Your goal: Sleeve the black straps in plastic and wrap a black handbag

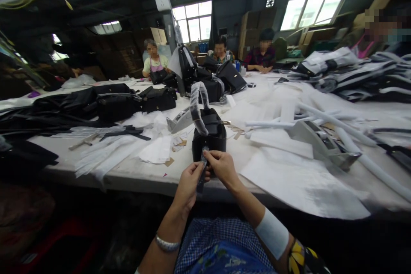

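A black handbag [215, 137] stands at the front edge of the white-covered table, its raised handle [195, 109] wrapped in clear film. A narrow black strap [201, 183] hangs at the bag's near side, with some clear film on it. My left hand [190, 180] pinches this strap from the left, fingers closed. My right hand [221, 166] grips it slightly higher, thumb and forefinger pressed together. The two hands are nearly touching, and the fingers partly cover the strap.
White sheets [298, 180] and a grey tape dispenser [321, 143] lie to the right. Black bags [118, 100] and thin white strips [109, 150] are at left. A grey post [175, 43] rises behind the handbag. Several people sit across the table.
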